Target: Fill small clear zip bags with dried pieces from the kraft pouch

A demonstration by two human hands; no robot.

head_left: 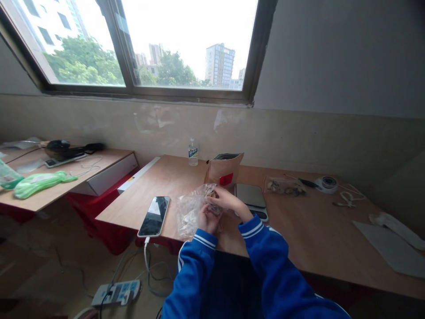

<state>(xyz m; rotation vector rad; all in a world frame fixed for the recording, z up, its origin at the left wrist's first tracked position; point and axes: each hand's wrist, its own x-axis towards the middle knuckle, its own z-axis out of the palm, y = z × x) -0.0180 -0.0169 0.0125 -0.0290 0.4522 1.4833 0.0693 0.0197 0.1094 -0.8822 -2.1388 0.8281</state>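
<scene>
Hands (228, 200) on bag (188, 216) (clear); phone (154, 217) near.

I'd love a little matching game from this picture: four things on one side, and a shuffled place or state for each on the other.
Things:
1. clear plastic bag
2. phone
3. power strip
4. bottle

Places and states:
A. standing upright near the wall
B. down on the floor
C. handled by the left hand and right hand
D. lying with a white cable plugged in

Right pairs: 1-C, 2-D, 3-B, 4-A
</scene>
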